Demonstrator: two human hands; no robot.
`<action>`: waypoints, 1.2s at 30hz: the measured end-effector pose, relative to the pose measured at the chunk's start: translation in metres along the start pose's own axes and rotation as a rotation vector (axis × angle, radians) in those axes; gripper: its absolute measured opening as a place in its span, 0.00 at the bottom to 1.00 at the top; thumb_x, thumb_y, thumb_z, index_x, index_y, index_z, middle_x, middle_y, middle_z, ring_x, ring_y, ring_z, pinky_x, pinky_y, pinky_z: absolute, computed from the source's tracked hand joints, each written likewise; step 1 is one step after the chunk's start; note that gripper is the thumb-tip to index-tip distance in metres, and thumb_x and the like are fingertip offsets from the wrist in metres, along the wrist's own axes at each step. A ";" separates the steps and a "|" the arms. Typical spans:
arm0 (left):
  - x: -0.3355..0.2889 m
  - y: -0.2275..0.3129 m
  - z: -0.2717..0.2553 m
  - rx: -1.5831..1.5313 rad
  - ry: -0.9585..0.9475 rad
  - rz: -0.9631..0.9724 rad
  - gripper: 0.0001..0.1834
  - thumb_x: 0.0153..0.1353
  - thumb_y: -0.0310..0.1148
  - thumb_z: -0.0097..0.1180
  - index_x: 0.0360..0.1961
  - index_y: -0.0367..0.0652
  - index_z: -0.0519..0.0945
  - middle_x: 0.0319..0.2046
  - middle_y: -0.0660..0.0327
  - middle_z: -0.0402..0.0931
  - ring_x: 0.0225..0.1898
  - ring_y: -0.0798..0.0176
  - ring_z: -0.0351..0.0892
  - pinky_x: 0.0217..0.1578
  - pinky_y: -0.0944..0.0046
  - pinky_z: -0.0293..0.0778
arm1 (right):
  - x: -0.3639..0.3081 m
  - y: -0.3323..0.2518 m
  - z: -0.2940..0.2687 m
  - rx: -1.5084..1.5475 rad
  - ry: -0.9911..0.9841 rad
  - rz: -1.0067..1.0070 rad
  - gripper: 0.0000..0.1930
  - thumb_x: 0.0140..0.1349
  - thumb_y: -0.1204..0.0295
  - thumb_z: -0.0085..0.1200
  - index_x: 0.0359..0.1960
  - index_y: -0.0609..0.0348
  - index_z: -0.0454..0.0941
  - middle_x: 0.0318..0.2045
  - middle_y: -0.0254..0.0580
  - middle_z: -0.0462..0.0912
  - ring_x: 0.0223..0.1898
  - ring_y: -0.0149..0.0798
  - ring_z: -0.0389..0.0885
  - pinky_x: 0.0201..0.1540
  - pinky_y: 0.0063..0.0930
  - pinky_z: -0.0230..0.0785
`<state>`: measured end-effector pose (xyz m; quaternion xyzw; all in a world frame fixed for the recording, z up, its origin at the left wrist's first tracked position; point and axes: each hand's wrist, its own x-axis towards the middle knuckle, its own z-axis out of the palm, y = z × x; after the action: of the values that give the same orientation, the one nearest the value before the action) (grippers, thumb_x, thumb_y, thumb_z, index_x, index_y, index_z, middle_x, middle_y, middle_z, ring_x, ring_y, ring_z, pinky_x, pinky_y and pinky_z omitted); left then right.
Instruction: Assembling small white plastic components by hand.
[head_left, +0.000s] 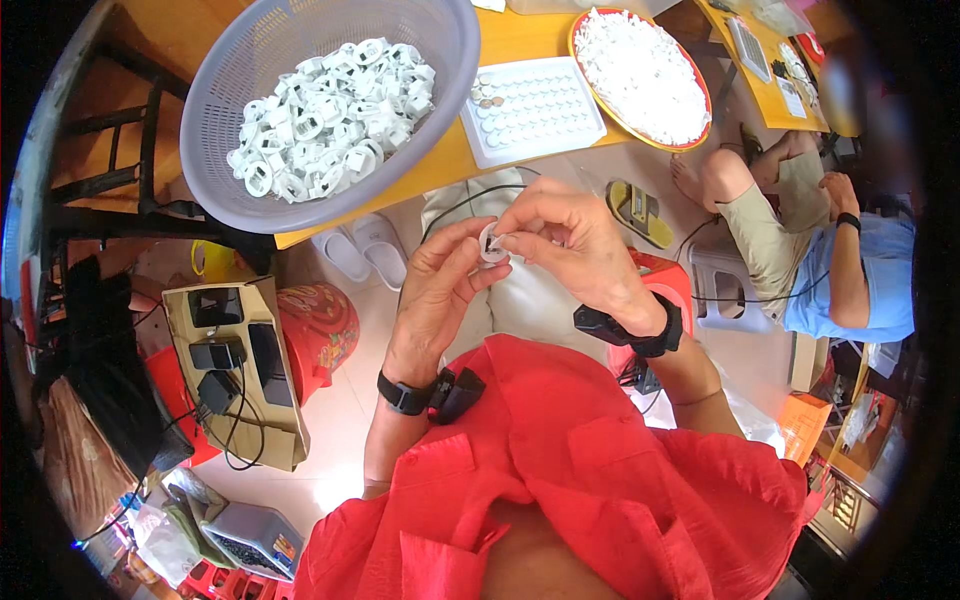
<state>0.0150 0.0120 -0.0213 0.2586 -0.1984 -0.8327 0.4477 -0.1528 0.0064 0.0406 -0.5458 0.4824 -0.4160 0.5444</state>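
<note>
In front of my chest, a small round white plastic part (491, 246) with a dark opening is held between both hands. My left hand (440, 275) pinches its left and lower side with thumb and fingers. My right hand (572, 240) is closed on its right side, fingertips pressed to the part. Whether a smaller piece sits between the right fingertips is hidden. Beyond my hands, a large grey perforated basket (212, 120) holds a heap of similar white parts (335, 115). Right of it, a white tray (553, 143) has rows of round wells, with several small metallic discs at its left.
A red-rimmed plate (597, 98) heaped with small white pieces shares the yellow table (400, 190). At left stands a cardboard box (290, 425) with black devices and cables. Slippers (380, 250) lie on the floor. Another person (850, 270) sits at right beside a grey stool (725, 290).
</note>
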 end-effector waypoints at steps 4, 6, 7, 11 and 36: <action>-0.002 0.001 0.003 0.030 0.003 0.004 0.13 0.63 0.29 0.47 0.47 0.37 0.73 0.44 0.58 0.74 0.42 0.65 0.76 0.42 0.64 0.77 | -0.003 0.000 0.001 -0.056 -0.030 0.025 0.04 0.54 0.82 0.53 0.31 0.65 0.78 0.29 0.35 0.73 0.29 0.23 0.72 0.29 0.15 0.63; -0.002 0.001 0.003 0.037 0.009 0.001 0.13 0.63 0.29 0.47 0.47 0.37 0.73 0.44 0.58 0.74 0.42 0.65 0.76 0.42 0.64 0.77 | -0.004 -0.002 0.002 -0.080 -0.035 0.025 0.04 0.54 0.82 0.53 0.31 0.65 0.78 0.29 0.35 0.74 0.29 0.23 0.72 0.29 0.15 0.63; -0.003 0.000 0.003 0.039 0.009 0.004 0.13 0.63 0.29 0.47 0.47 0.37 0.73 0.44 0.58 0.74 0.42 0.65 0.76 0.42 0.64 0.77 | -0.005 -0.003 0.002 -0.103 -0.039 0.024 0.03 0.54 0.82 0.54 0.31 0.65 0.78 0.29 0.35 0.74 0.29 0.23 0.72 0.29 0.15 0.63; -0.002 -0.002 -0.001 0.059 0.001 0.015 0.14 0.63 0.30 0.46 0.49 0.37 0.72 0.42 0.57 0.74 0.41 0.64 0.77 0.41 0.63 0.78 | -0.006 -0.002 0.002 -0.141 -0.013 0.023 0.03 0.54 0.81 0.54 0.30 0.65 0.78 0.29 0.33 0.75 0.29 0.23 0.73 0.29 0.15 0.63; -0.002 -0.005 0.002 0.168 0.078 -0.063 0.14 0.63 0.30 0.46 0.48 0.35 0.72 0.39 0.58 0.76 0.36 0.66 0.78 0.39 0.64 0.79 | -0.014 0.012 0.004 -0.320 0.110 -0.141 0.05 0.49 0.83 0.56 0.29 0.65 0.77 0.23 0.36 0.74 0.24 0.25 0.75 0.25 0.19 0.67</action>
<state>0.0114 0.0168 -0.0215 0.3335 -0.2418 -0.8162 0.4052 -0.1528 0.0210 0.0297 -0.6345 0.5318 -0.4003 0.3929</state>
